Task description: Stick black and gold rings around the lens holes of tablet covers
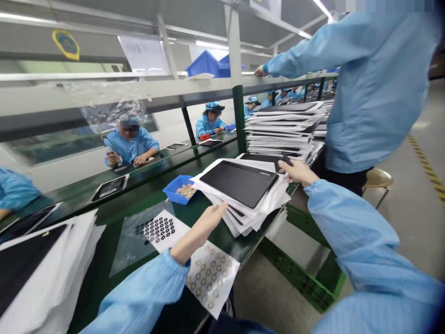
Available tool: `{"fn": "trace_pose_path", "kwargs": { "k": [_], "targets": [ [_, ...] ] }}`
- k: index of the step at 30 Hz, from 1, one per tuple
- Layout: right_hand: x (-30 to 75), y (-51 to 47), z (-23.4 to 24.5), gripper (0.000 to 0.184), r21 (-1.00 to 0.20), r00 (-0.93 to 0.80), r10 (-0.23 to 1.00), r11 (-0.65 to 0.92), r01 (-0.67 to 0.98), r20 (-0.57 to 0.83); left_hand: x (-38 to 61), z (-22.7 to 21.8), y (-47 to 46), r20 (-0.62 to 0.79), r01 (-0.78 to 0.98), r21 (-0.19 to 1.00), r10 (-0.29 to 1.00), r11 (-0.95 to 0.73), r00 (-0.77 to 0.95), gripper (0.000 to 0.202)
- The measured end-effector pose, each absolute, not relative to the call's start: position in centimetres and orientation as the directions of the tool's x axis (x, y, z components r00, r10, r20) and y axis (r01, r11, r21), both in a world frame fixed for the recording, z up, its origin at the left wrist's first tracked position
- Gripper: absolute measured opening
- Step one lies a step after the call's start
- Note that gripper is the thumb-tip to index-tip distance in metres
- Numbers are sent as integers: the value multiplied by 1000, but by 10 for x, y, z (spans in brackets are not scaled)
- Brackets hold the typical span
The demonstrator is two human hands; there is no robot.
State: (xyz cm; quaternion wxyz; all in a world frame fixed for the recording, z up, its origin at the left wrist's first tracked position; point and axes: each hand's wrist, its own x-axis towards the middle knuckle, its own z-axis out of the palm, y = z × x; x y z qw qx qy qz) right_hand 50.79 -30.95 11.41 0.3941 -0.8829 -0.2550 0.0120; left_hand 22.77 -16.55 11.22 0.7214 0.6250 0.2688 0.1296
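Observation:
On the stack in front of me lies a flat black panel (238, 182) with rounded corners, shaped like a tablet or laptop cover and bearing a small pale mark. White sheets (208, 180) are layered beneath it. My right hand (299, 172), at the stack's right side, is closed around a small black stick-like piece (287, 159); its exact kind is unclear. My left hand (205, 227) is at the stack's near left edge, fingers together, fingertips at the sheets. Whatever those fingers hold, if anything, is hidden. Below that wrist lies a sheet of ring-shaped stickers (212, 273).
A blue bin (178, 189) of small tan pieces stands left of the stack. Black rings (160, 229) sit on another sheet. A taller panel stack (281, 132) rises behind. A co-worker (375, 93) stands at right, beside a green crate (302, 273). More panels (31, 264) lie left.

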Motion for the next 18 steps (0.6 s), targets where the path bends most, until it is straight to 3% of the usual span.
{"fn": "trace_pose_path", "kwargs": {
  "k": [4, 9, 13, 18],
  "targets": [
    [503, -304, 108, 46, -735, 822, 569, -546, 402, 28, 279, 123, -167, -394, 287, 916, 488, 282, 779, 30],
    [491, -310, 122, 54, -732, 740, 671, -484, 479, 41, 286, 151, -164, -553, 384, 826, 459, 413, 696, 39],
    [492, -311, 136, 53, -747, 694, 715, -412, 521, 89, 283, 172, -162, -579, 361, 799, 453, 480, 678, 39],
    [493, -309, 147, 50, -891, 608, 793, -249, 378, 36, 274, 190, -157, -560, 296, 802, 481, 518, 675, 37]
  ]
}}
